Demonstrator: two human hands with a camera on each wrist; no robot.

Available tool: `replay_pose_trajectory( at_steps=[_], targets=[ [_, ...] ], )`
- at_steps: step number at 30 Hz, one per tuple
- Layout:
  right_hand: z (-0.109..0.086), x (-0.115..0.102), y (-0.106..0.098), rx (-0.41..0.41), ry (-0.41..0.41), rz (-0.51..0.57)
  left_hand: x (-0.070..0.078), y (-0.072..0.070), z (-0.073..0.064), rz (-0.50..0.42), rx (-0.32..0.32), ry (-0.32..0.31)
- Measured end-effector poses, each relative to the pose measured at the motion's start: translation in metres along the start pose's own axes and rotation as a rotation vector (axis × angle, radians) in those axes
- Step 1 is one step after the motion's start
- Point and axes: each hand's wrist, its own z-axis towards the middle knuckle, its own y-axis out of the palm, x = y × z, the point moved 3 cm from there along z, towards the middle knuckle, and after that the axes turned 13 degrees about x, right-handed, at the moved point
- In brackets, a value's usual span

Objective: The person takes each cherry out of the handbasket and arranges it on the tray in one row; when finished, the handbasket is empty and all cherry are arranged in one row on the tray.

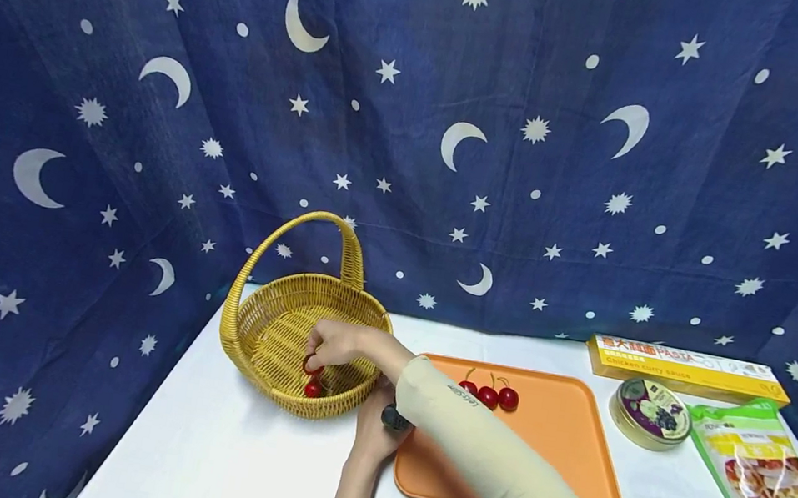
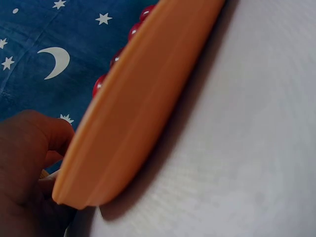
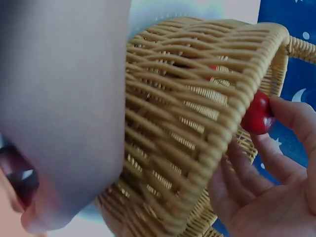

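My right hand point(image 1: 337, 343) reaches over the yellow wicker basket point(image 1: 288, 403) and pinches a red cherry point(image 3: 259, 113) between thumb and fingers, inside the rim. Another cherry point(image 1: 313, 388) shows in the basket, just below the held one. My left hand point(image 1: 376, 424) is between the basket and the orange tray point(image 1: 552, 463), partly covered by the right forearm. Its fingers look loosely bent beside the tray's edge in the left wrist view, with nothing visible in them. Several cherries point(image 1: 488, 397) with stems lie near the tray's back edge, partly hidden by the right sleeve.
Right of the tray stand a round tin point(image 1: 650, 412) and a green-edged food pouch point(image 1: 784, 485). Behind them lies a long yellow pasta box point(image 1: 689, 371). The basket's tall handle point(image 1: 327, 218) arches up at its back left. A blue star-patterned curtain point(image 1: 416, 117) hangs behind the white table point(image 1: 227, 462).
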Motion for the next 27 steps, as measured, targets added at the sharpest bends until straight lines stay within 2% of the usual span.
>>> replay_pose_trajectory(
  at_steps=[6, 8, 13, 15, 19, 23, 27],
  targets=[
    [-0.007, 0.007, -0.013, 0.045, -0.029, 0.055, -0.002, 0.005, 0.000, -0.002, -0.004, 0.002],
    [-0.010, 0.010, -0.019, 0.062, -0.037, 0.055, -0.003, 0.006, 0.001, 0.001, -0.025, -0.032],
    [-0.023, 0.016, -0.034, 0.096, -0.089, 0.068, -0.004, 0.007, 0.002, -0.013, -0.083, -0.171],
    [-0.030, 0.021, -0.040, 0.104, -0.114, 0.092, -0.004, 0.007, 0.002, -0.009, -0.096, -0.199],
    [-0.048, 0.035, -0.058, 0.140, -0.161, 0.148, -0.004, 0.007, 0.004, 0.001, -0.106, -0.209],
    [-0.071, 0.052, -0.076, 0.201, -0.196, 0.202, -0.004, 0.007, 0.004, 0.002, -0.098, -0.192],
    [-0.099, 0.076, -0.094, 0.267, -0.154, 0.227, -0.005, 0.007, 0.003, -0.006, -0.091, -0.187]
  ],
)
